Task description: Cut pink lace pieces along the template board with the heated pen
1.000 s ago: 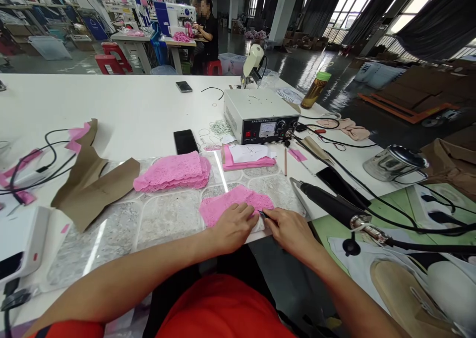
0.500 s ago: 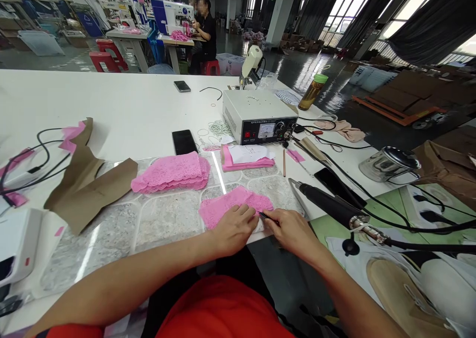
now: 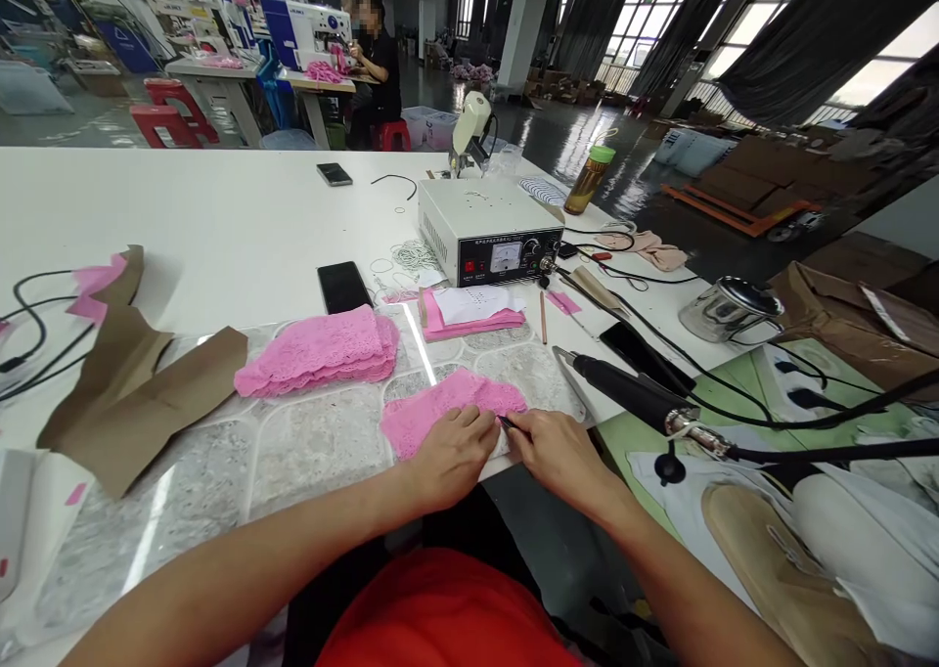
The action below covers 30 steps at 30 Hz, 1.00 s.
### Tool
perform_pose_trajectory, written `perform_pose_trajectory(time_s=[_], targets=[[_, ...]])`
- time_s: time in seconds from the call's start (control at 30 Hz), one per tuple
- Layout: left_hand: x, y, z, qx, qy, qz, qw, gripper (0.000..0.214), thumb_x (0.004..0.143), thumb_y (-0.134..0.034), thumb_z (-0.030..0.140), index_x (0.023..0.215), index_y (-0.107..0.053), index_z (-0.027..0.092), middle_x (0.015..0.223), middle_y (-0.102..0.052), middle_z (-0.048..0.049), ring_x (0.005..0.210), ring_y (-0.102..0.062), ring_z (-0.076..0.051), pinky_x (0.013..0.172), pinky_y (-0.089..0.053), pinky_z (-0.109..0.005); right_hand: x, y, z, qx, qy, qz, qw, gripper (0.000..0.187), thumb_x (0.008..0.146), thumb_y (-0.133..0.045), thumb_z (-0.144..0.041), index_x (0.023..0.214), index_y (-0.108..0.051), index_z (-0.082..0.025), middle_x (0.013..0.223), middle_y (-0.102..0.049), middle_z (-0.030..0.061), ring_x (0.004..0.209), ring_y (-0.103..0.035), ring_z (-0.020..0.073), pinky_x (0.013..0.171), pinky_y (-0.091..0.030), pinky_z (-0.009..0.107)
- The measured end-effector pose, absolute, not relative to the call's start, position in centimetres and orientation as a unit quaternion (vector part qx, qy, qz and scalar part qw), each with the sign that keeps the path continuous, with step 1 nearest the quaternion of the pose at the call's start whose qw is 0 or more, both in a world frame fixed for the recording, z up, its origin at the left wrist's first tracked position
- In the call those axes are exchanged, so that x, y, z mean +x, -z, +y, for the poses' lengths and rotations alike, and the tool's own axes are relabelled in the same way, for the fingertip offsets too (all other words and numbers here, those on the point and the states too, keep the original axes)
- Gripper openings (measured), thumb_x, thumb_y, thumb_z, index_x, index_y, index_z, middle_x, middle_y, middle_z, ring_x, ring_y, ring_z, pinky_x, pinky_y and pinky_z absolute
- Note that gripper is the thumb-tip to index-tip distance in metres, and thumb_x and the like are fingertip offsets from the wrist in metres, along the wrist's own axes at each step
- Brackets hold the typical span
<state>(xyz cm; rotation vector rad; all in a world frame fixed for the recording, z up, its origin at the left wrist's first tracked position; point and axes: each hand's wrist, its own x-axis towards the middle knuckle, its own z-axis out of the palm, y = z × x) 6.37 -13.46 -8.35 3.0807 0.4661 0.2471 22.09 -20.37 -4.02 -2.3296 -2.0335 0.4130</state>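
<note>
A pink lace piece (image 3: 440, 403) lies flat on the marbled mat (image 3: 308, 447) at the table's near edge. My left hand (image 3: 453, 452) rests on its near edge with fingers curled down, pressing the lace. My right hand (image 3: 561, 452) is closed in a pinch round a thin dark tool (image 3: 508, 422), whose tip touches the lace just right of my left fingers. A stack of pink lace pieces (image 3: 319, 351) lies behind and to the left.
A white control box (image 3: 488, 227) with dials stands behind, with a black handpiece (image 3: 631, 393) and cables to its right. Black phones (image 3: 344, 286), brown paper patterns (image 3: 124, 393), a bottle (image 3: 587, 180) and a steel pot (image 3: 730, 310) lie around. A person sews far behind.
The view has drifted rightward, so everything sits further left in the picture. Both hands stay on the lace piece in the same pose.
</note>
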Motion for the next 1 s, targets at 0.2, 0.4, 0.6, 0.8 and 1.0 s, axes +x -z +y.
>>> perform_pose_trajectory(time_s=[0.2, 0.4, 0.6, 0.8, 1.0], targets=[[6.41, 7.90, -13.46, 0.986, -0.073, 0.151, 0.016, 0.016, 0.088, -0.047, 0.010, 0.102, -0.054, 0.013, 0.101, -0.057, -0.0099, 0.086, -0.052, -0.022, 0.071, -0.046, -0.036, 21.86, 3.66, -20.43, -0.746, -0.128, -0.654, 0.002, 0.036, 0.090, -0.040, -0.025, 0.115, -0.065, -0.019, 0.102, -0.071, 0.0114, 0.094, -0.067, 0.0233, 0.080, -0.047, 0.033], [6.42, 8.08, -13.44, 0.986, -0.077, 0.147, 0.018, 0.017, 0.087, -0.050, 0.011, 0.104, -0.053, 0.013, 0.099, -0.057, -0.0094, 0.085, -0.052, -0.022, 0.070, -0.046, -0.036, 21.82, 3.56, -20.35, -0.751, -0.127, -0.648, 0.000, 0.036, 0.090, -0.040, -0.026, 0.115, -0.065, -0.020, 0.103, -0.071, 0.0108, 0.095, -0.066, 0.0228, 0.081, -0.047, 0.032], [6.43, 8.16, -13.41, 0.986, -0.076, 0.146, 0.005, 0.017, 0.089, -0.047, 0.011, 0.105, -0.054, 0.012, 0.097, -0.058, -0.0088, 0.083, -0.053, -0.022, 0.069, -0.045, -0.035, 21.69, 3.28, -20.19, -0.750, -0.120, -0.651, -0.013, 0.036, 0.091, -0.040, -0.028, 0.116, -0.065, -0.021, 0.102, -0.071, 0.0106, 0.093, -0.067, 0.0237, 0.079, -0.047, 0.033], [6.42, 8.28, -13.40, 0.987, -0.080, 0.143, -0.006, 0.020, 0.089, -0.047, 0.012, 0.107, -0.055, 0.011, 0.096, -0.058, -0.0088, 0.083, -0.053, -0.022, 0.069, -0.045, -0.035, 21.44, 3.51, -20.22, -0.751, -0.109, -0.651, 0.001, 0.036, 0.091, -0.039, -0.027, 0.116, -0.065, -0.020, 0.101, -0.072, 0.0108, 0.093, -0.067, 0.0235, 0.081, -0.047, 0.033], [6.39, 8.19, -13.40, 0.986, -0.086, 0.146, 0.003, 0.020, 0.090, -0.046, 0.012, 0.108, -0.054, 0.012, 0.097, -0.058, -0.0095, 0.083, -0.054, -0.022, 0.069, -0.046, -0.035, 21.49, 3.71, -20.40, -0.746, -0.116, -0.656, 0.015, 0.034, 0.090, -0.041, -0.025, 0.115, -0.065, -0.020, 0.101, -0.072, 0.0099, 0.093, -0.067, 0.0224, 0.081, -0.046, 0.032]])
